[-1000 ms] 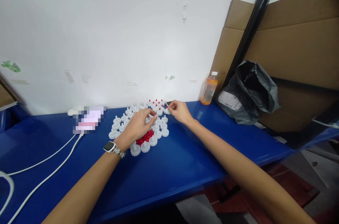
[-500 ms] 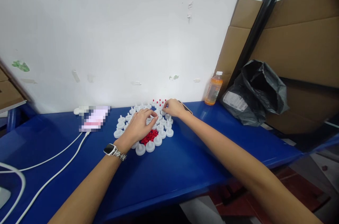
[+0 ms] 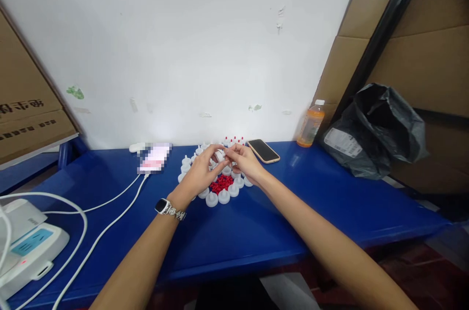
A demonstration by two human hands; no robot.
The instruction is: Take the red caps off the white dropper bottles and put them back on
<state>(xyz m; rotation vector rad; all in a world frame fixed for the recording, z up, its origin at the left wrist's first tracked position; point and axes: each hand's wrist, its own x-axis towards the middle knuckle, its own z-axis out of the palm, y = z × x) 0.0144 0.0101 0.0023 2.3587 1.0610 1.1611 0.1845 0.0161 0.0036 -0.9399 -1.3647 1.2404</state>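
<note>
Table [image 3: 256, 232]: solid deep blue, glossy. Plastic caps [image 3: 223, 196]: white, ringed around a heap of red pieces [image 3: 222, 183]; the far caps [image 3: 234, 141] carry red tips. Phone [image 3: 264, 150]: black screen, tan edge. Bottle [image 3: 309, 125]: orange contents, white lid. Bag [image 3: 381, 129]: black, with a white label. Cables [image 3: 102, 232]: white. Cardboard [image 3: 414, 65]: plain brown. Wall [image 3: 183, 41]: white. Wristwatch [image 3: 163, 206]: black face, silver band.

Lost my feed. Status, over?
Left hand pinching small white plastic cap; right hand meeting it. Red tips pile below. Nothing blocking.
</note>
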